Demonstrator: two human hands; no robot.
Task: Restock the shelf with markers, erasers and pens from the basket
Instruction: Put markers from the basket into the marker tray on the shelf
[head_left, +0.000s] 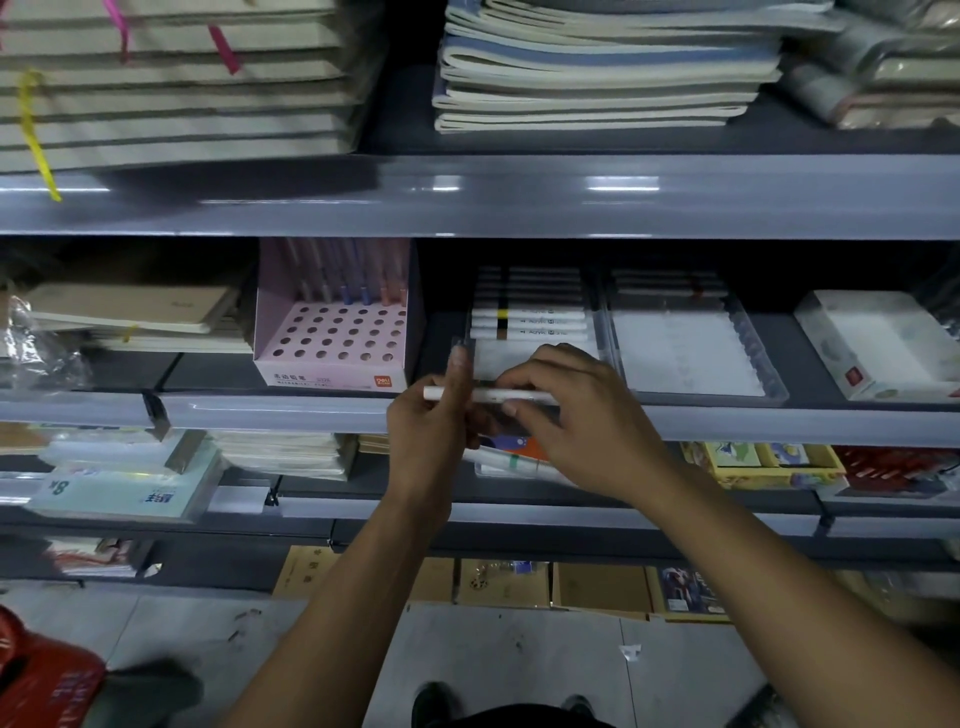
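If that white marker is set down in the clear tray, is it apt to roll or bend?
The white marker looks like a rigid, round barrel, so probably stiff but prone to rolling. Both the left hand and the right hand pinch it level. The clear tray already holds markers lying side by side, which should check rolling.

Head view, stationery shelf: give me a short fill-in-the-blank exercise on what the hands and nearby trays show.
1. The left hand and right hand together hold one white ____ lying level.
2. The clear tray just behind the hands holds markers only at its ____ end.
3. The pink pen box stands to the ____ of that tray.
4. The red basket sits on the ____.

Missing words: marker; back; left; floor
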